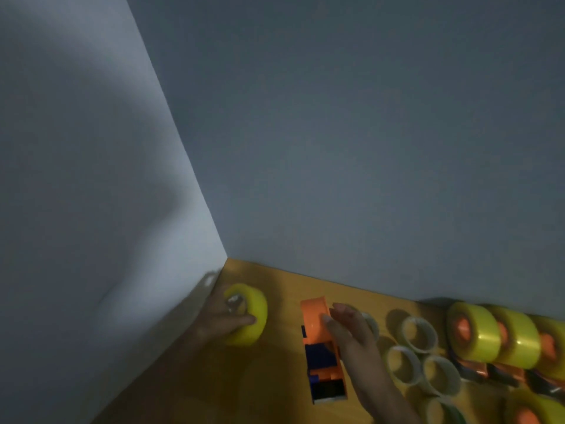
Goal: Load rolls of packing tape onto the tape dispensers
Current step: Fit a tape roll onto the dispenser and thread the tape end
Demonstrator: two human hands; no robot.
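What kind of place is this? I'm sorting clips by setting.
Probably a packing bench in a room corner: a wooden tabletop against plain walls, loaded dispensers, empty tape cores.

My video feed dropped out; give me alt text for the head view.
The left hand grips a yellow tape roll near the wall, while the right hand rests on an empty orange dispenser. Empty cores and loaded dispensers sit right.

Worktop [275, 377] looked like smooth wood laminate, orange-brown, slight sheen. Yellow tape roll [249, 313] was glossy translucent film. Dispenser [321, 347] was matt orange plastic with blue parts. Empty cores [419, 333] looked like pale card or plastic, unclear. Walls [336, 148] matt, smooth.
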